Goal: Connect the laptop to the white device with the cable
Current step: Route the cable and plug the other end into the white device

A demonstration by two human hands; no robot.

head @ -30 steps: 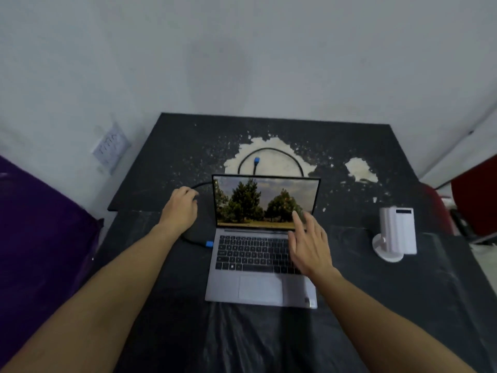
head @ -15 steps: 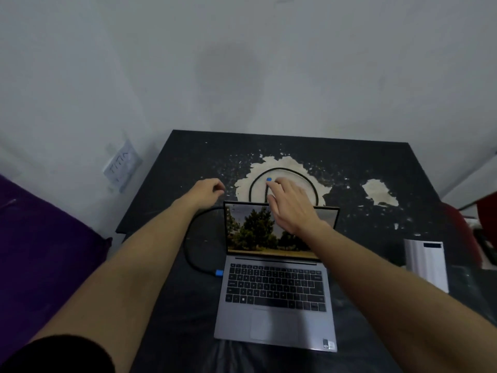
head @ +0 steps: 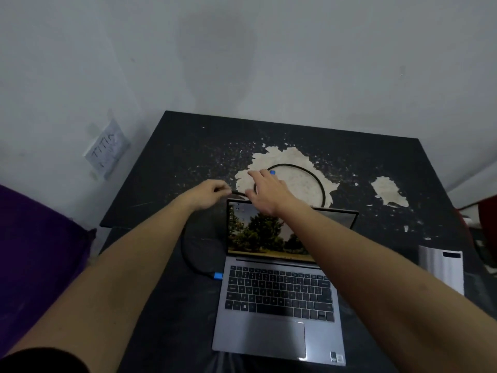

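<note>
Left hand (head: 212,192) pinching black cable (head: 317,181) behind open grey laptop (head: 277,305); right hand (head: 269,192) spread over cable's free blue plug (head: 272,172). Other blue plug (head: 218,276) at laptop's left edge. White box-shaped device (head: 443,267) standing right on black worktop (head: 188,146).

Left arm: you stretch it bare, forward and slightly inward.
Left hand (head: 211,193): your fingers curl together in a pinch, knuckles up.
Right arm: you reach it bare, diagonally forward and to the left.
Right hand (head: 266,191): palm down, your fingers spread loosely apart, just beside your left hand.
</note>
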